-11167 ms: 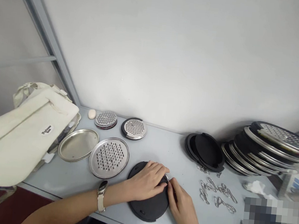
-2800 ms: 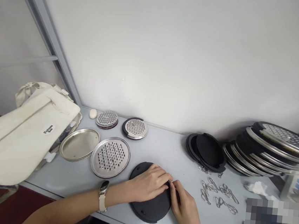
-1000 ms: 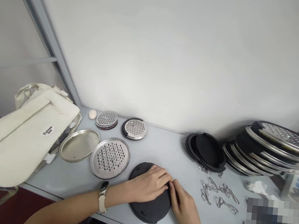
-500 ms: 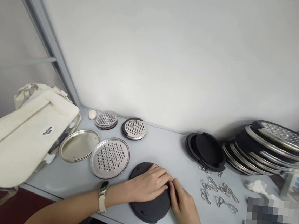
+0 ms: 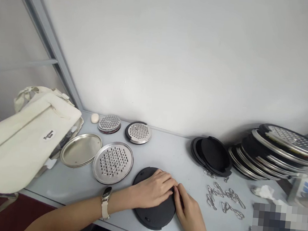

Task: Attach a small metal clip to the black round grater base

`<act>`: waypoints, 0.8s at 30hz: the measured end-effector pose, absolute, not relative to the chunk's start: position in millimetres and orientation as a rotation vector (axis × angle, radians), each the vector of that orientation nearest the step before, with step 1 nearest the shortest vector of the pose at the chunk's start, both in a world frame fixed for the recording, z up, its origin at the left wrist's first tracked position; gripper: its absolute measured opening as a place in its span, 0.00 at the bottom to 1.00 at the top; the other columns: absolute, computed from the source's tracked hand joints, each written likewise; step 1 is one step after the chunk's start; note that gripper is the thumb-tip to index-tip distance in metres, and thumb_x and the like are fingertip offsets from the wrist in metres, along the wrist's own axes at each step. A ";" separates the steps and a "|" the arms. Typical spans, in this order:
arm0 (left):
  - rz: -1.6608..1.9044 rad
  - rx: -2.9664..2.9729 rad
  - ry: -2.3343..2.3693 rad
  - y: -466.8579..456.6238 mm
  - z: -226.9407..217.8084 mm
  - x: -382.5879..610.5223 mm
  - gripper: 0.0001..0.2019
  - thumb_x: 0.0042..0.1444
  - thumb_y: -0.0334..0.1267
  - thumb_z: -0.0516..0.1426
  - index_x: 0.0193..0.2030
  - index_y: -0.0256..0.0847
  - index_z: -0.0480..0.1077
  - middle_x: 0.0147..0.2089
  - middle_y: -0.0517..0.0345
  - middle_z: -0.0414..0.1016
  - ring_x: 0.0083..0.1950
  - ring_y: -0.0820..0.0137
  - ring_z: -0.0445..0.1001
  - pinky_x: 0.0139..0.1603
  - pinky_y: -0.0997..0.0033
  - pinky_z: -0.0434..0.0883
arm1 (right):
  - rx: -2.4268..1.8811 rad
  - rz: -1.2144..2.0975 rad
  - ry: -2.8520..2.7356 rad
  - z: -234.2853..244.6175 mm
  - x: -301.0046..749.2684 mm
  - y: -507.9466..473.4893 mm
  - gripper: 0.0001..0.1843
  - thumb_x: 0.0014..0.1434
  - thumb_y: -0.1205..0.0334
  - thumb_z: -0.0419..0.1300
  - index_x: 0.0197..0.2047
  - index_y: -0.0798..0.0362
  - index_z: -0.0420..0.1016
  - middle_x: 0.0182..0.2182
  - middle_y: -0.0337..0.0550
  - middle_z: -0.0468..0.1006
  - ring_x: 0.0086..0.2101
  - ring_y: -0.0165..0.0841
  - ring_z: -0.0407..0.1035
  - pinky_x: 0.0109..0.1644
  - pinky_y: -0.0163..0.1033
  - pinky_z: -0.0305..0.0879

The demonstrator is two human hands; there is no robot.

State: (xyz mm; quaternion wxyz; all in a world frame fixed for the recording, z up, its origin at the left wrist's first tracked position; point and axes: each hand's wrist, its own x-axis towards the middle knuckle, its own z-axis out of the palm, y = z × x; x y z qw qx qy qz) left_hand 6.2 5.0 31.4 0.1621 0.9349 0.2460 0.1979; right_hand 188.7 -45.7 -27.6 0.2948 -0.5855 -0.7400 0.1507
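Observation:
A black round plastic base (image 5: 157, 215) lies on the grey table near its front edge. My left hand (image 5: 154, 190), a watch at its wrist, rests across the top of the base with its fingers bent toward the right rim. At that rim my right hand (image 5: 187, 209) is closed, thumb and fingers pressed against the edge. The fingertips of both hands meet there. Whether something small lies between them is hidden. Left of the base is a round metal grater disc (image 5: 113, 163). Bent wire pieces (image 5: 221, 194) are scattered to the right.
Shallow metal discs (image 5: 81, 150), smaller graters (image 5: 109, 123) (image 5: 139, 132) and an egg-shaped object (image 5: 95, 118) occupy the left side. More black bases (image 5: 216, 158) and a leaning stack of graters (image 5: 278, 156) stand right. A cream bag (image 5: 29, 136) overhangs the left end. A wall rises behind.
Almost nothing differs. Both hands stay at the black base's right rim, and the view has shifted very slightly.

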 end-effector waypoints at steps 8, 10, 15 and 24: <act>0.567 2.676 0.700 5.7 28.5 6.8 0.07 0.65 0.31 0.49 0.49 0.36 0.62 0.45 0.51 0.68 0.48 0.65 0.67 0.54 0.64 0.64 | -1.539 0.361 -1.970 -28.8 189.4 -45.0 0.17 0.70 0.53 0.40 0.37 0.50 0.66 0.24 0.43 0.77 0.22 0.35 0.73 0.24 0.35 0.65; 0.568 2.676 0.701 5.6 28.5 6.6 0.07 0.65 0.31 0.49 0.48 0.36 0.62 0.45 0.51 0.68 0.48 0.65 0.67 0.54 0.64 0.64 | -1.551 0.380 -1.966 -28.8 189.1 -45.3 0.17 0.70 0.53 0.41 0.37 0.49 0.65 0.23 0.41 0.76 0.21 0.35 0.72 0.24 0.35 0.64; 0.582 2.686 0.710 5.4 28.6 6.4 0.07 0.65 0.31 0.48 0.48 0.37 0.62 0.44 0.51 0.68 0.47 0.66 0.68 0.53 0.65 0.65 | -1.551 0.385 -1.972 -27.0 187.8 -45.4 0.16 0.70 0.53 0.41 0.36 0.49 0.64 0.21 0.39 0.74 0.19 0.34 0.70 0.23 0.35 0.63; 0.577 2.683 0.697 5.6 29.7 6.3 0.06 0.65 0.31 0.48 0.48 0.37 0.62 0.45 0.51 0.68 0.47 0.65 0.67 0.53 0.65 0.64 | -1.550 0.395 -1.965 -25.2 187.4 -45.0 0.18 0.70 0.52 0.40 0.37 0.49 0.65 0.22 0.41 0.76 0.21 0.35 0.72 0.24 0.35 0.64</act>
